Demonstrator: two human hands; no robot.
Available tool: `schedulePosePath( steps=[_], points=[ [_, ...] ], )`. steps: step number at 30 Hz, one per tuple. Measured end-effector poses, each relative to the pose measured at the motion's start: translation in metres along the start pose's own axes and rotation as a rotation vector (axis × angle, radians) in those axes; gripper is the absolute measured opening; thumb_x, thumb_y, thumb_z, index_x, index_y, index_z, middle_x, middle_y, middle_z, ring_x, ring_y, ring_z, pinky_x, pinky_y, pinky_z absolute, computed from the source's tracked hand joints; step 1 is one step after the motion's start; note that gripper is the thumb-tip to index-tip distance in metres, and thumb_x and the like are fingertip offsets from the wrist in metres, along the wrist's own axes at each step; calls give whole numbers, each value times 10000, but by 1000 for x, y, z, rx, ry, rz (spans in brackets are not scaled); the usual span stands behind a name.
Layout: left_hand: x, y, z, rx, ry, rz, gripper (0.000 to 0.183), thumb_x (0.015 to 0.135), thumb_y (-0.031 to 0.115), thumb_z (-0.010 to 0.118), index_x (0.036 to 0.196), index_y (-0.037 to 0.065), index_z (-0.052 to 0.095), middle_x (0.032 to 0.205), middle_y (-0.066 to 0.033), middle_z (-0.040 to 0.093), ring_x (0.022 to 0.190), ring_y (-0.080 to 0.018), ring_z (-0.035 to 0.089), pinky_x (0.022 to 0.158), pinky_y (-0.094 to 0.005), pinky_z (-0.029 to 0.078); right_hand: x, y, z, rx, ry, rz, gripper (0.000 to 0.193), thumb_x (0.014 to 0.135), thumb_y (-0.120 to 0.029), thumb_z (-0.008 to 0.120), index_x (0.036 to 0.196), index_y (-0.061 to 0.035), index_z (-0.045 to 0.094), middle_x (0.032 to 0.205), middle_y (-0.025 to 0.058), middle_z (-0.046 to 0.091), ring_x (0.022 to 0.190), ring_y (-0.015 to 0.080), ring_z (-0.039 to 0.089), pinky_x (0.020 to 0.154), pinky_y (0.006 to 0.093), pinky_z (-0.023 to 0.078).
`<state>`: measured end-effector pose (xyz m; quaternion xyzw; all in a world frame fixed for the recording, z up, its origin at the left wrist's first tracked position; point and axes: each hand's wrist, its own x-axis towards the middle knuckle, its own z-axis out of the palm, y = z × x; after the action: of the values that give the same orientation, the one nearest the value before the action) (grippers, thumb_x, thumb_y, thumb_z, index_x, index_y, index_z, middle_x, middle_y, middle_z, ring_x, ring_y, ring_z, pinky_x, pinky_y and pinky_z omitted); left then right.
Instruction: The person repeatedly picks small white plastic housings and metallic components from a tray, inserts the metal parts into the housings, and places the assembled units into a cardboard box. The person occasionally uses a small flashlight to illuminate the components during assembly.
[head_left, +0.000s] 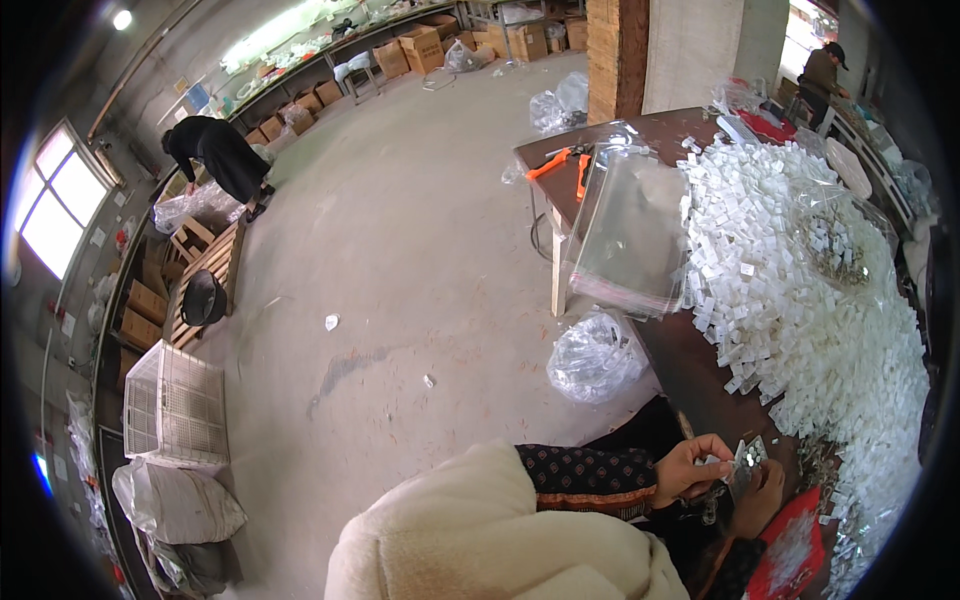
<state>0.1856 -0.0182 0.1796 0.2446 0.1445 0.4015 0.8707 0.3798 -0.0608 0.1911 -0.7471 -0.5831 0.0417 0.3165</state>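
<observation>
Near the table's front edge, my left hand (692,468) pinches one side of a small pale card (748,457) dotted with shiny round bits. From the other side my right hand (760,500) grips the same card, its fingers curled round the edge. What exactly the round bits are is too small to tell. Just beyond my hands spreads a big heap of small white plastic tags (790,270) across the dark table (700,350). A red bag (790,555) with pale contents lies beside my right wrist.
A stack of clear plastic bags (635,235) and orange-handled pliers (560,163) lie at the table's far end. A filled clear bag (597,355) stands beside the table. On the left are a white crate (175,405), a black basket (204,298) and a bending person (215,155). Another person (825,75) works far right.
</observation>
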Motion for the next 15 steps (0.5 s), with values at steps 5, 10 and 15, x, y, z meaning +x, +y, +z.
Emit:
schedulePosePath(
  steps=[5,10,15],
  points=[
    [-3,3,0,-12,-15,-4,146,938,182,662,1005,99,562,795,-8,634,447,-21,390,386,-192,252,6,-1,7,-9,16,-92,127,899,-33,530,1019,-7,563,963,191,566,886,398,586,737,449,468],
    [-5,4,-3,-21,-21,-9,148,939,152,651,1020,71,558,851,-48,657,463,-26,397,393,-190,262,5,2,10,-78,-7,-142,95,896,-26,536,977,-5,578,940,185,566,845,400,592,703,467,463],
    [-7,3,-3,-10,-22,-2,147,940,153,651,1015,67,559,848,-47,659,462,-25,399,392,-190,262,6,2,10,-58,-25,-152,73,896,-30,549,958,3,566,911,182,555,814,395,591,670,461,454]
  ],
)
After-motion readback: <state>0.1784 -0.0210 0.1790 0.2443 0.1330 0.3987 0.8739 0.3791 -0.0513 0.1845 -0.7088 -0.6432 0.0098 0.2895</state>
